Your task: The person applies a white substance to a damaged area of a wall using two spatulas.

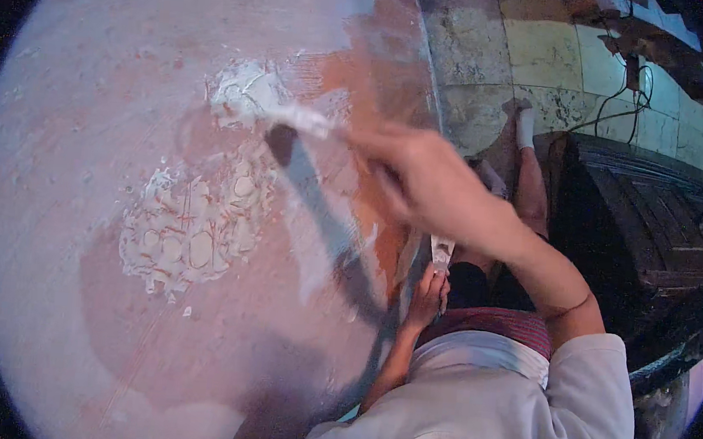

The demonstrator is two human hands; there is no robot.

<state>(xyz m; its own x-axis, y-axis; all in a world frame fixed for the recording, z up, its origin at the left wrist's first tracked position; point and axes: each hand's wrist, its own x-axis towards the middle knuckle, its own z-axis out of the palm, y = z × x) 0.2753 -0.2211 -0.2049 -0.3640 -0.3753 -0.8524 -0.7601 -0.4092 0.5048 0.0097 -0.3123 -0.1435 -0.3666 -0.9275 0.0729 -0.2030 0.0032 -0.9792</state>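
My right hand (pixel 425 172) reaches out over a broad pinkish surface (pixel 59 155), closed around a narrow white-smeared scraper (pixel 305 121) that motion blurs. Its tip is close to a mound of thick white paste (pixel 250 92); whether they touch, I cannot tell. Nearer me on that surface lies a wider lumpy patch of white paste (pixel 189 236), with rounded dabs and ridges. Low by my lap, my left hand (pixel 428 296) grips a second flat scraper (pixel 441 250), its upturned blade coated white. The left hand's fingers partly hide its handle.
Orange-brown streaks (pixel 338 78) mark the surface near its right edge. Beyond that edge is a stained tiled floor (pixel 539 44). A dark panelled wooden piece (pixel 658 211) stands to the right, with black cables (pixel 638 93) behind it.
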